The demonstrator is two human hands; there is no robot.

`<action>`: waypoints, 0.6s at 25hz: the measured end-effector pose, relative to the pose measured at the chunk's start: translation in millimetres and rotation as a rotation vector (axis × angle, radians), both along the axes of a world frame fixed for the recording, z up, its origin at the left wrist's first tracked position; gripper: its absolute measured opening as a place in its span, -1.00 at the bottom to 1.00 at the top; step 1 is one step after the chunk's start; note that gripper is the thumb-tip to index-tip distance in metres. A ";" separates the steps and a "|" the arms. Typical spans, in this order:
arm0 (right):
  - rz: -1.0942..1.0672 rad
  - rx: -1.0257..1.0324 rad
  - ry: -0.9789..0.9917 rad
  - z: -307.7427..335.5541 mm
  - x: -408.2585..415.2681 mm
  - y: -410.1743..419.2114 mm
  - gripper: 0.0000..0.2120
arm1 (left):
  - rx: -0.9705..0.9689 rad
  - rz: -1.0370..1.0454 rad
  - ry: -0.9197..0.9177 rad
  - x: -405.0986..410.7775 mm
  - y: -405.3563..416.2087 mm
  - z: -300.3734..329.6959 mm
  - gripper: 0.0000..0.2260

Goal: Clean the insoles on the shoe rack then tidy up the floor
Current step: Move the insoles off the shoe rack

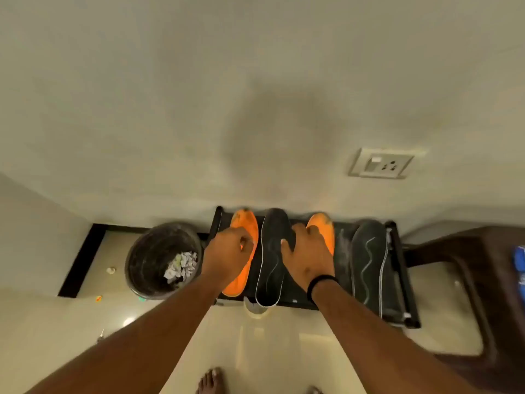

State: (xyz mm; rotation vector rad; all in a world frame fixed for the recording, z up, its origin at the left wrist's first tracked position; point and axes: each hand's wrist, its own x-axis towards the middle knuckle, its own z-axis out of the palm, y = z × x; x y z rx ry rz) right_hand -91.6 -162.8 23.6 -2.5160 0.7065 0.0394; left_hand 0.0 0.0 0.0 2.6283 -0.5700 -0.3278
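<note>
Four insoles lie side by side on the top of the black shoe rack (397,274). Under the left hand (227,253) is an orange insole (241,223), and the curled fingers seem to pinch its inner edge. Between the two hands lies a black insole (270,268) with a pale wavy line, its heel hanging past the near edge of the rack. The right hand (308,255) rests flat, fingers spread, across that black insole and a second orange insole (321,223) beneath its knuckles, with no clear grip. A second black insole (368,260) lies well to the right of the right hand.

The overhanging black insole could slide off onto the floor if the right hand drags it forward. Lifting the left orange one might shed loose dust onto the tiles, adding to the tidying left.

Both arms reach forward and down, wrists bent slightly inward, with a dark band on the right wrist.

Left of the left hand stands a dark wastebasket (164,260) holding crumpled paper, with small scraps (111,270) on the floor beside it.
</note>
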 end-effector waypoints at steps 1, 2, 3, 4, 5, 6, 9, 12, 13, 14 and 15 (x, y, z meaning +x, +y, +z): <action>-0.010 0.000 -0.004 -25.7 4.4 4.1 -0.53 | -0.092 0.010 -0.029 2.7 1.5 -24.0 -0.94; -0.034 -0.016 -0.009 -47.4 10.9 6.2 -0.43 | -0.101 0.025 -0.083 7.5 1.0 -46.4 -0.89; -0.035 -0.048 0.004 -74.0 17.9 7.6 -0.33 | -0.058 0.000 -0.148 12.7 1.0 -73.8 -0.82; -0.036 -0.077 0.031 -95.9 25.9 7.6 -0.27 | 0.063 -0.024 -0.191 18.1 -1.2 -93.5 -0.74; -0.029 -0.123 0.046 -117.4 32.4 8.0 -0.24 | 0.166 -0.065 -0.234 23.4 -1.9 -114.9 -0.68; -0.019 -0.162 0.069 -137.2 36.9 8.5 -0.25 | 0.245 -0.092 -0.241 25.9 -2.9 -130.2 -0.65; -0.047 -0.189 0.002 -175.2 53.3 -8.0 -0.33 | 0.142 -0.044 -0.215 46.5 -2.1 -154.8 -0.66; 0.006 -0.200 -0.126 -188.2 70.2 -22.5 -0.35 | 0.059 -0.020 -0.180 63.0 -1.4 -149.9 -0.57; 0.019 -0.149 -0.158 -186.9 73.6 -26.5 -0.37 | 0.079 -0.029 -0.175 65.9 -3.8 -147.4 -0.53; 0.013 -0.065 -0.188 -182.1 76.5 -30.4 -0.39 | 0.098 -0.048 -0.175 70.7 -6.7 -143.2 -0.50; -0.004 0.043 -0.215 -175.2 77.2 -33.2 -0.42 | 0.108 -0.065 -0.165 76.0 -9.3 -136.8 -0.48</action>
